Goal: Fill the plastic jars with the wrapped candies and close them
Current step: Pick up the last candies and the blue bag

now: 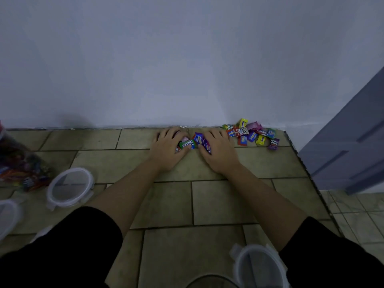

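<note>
Head view, near to far. Foreground: black sleeves [62,246] fill both lower corners. A clear plastic jar [259,267] with clip tabs stands by the right forearm; its contents cannot be made out. Left of the left forearm, a clear round lid [69,187] with clip tabs lies flat on the tiled ledge [207,204]. A second lid [6,217] is cut by the left edge, and beyond both a filled jar [18,163] of mixed wrappers leans at the frame's left side. Middle ground: left hand [167,149] and right hand [219,151] rest palm-down, side by side, with fingers curled inward around the gathered candies [194,143]. These lie between and partly beneath both hands, and the left thumb presses a green wrapper. Just right of the right hand's fingertips, a loose candy pile [252,134] lies at the foot of the white wall [187,59]. Far right: a grey door [342,142]
</note>
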